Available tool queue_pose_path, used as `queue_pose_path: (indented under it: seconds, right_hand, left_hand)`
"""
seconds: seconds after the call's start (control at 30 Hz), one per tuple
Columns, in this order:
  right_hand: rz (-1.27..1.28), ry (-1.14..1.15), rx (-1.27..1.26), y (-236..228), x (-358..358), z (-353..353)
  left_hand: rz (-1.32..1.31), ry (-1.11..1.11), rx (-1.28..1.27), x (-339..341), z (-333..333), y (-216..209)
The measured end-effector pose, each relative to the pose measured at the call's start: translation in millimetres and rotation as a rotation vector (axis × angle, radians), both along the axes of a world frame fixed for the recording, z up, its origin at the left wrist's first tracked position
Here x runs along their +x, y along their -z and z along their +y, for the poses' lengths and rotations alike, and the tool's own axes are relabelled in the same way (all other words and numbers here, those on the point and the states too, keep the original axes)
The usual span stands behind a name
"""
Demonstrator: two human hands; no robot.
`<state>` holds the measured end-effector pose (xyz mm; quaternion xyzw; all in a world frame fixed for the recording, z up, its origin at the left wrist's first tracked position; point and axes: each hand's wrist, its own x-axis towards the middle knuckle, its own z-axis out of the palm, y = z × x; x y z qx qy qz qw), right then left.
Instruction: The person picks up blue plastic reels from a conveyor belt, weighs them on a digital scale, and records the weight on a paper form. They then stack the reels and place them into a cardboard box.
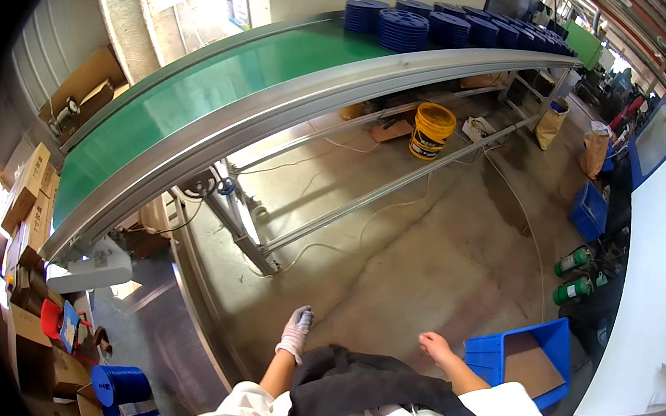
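Note:
My left hand (297,333), in a pale knitted glove with grey fingertips, hangs in front of my body over the floor. Its fingers are curled in, and nothing shows in them. My bare right hand (435,346) is held out at my right side, fingers bent together, with no object visible. It is nearest to a blue plastic crate (485,356) with a brown cardboard sheet (529,365) inside, but apart from it. Neither hand touches the green conveyor belt (198,100) ahead, which carries stacks of dark blue spools (402,33) at its far right.
Below the conveyor, a metal frame (344,219) stands on the floor near a yellow bucket (432,131). A large white machine (659,267) lines the right, near green cylinders (572,290). Cardboard boxes (31,184) and blue spools (120,384) are at left. Thin hoses cross the floor.

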<state>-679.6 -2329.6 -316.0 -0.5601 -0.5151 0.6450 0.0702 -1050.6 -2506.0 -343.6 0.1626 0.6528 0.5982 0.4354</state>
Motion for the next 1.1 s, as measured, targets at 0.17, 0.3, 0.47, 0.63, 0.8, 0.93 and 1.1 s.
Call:
queue_pose_path:
  seconds: [0.17,0.3,0.47,0.63,0.8,0.93,1.1]
  right_hand:
    - [0.115,-0.289,0.247,-62.5,-104.7,128.3]
    - [0.280,-0.346,0.499,-159.5,-199.0,265.5]
    - [0.437,-0.289,0.992,-277.1,-316.5,453.5]
    - [0.268,-0.122,1.546,-384.8,-417.6,590.9]
    - [-0.299,-0.332,1.907,-396.2,-461.4,688.7]
    - [-0.080,-0.487,2.252,-403.6,-442.0,692.2]
    - [0.366,-0.130,2.185,-476.0,-401.1,744.8]
  left_hand:
    - [0.219,0.175,-0.210,-4.5,58.1,31.7]
    - [0.247,0.235,-0.263,-21.0,130.6,43.8]
    - [0.276,0.116,-0.195,-59.9,284.2,-13.8]
    - [0.284,0.168,0.062,-90.7,398.1,-112.2]
    - [0.340,0.233,0.180,-98.6,467.3,-211.5]
    - [0.039,0.126,0.297,-87.6,481.2,-289.8]
    - [0.084,0.184,0.587,-86.0,541.7,-380.0]
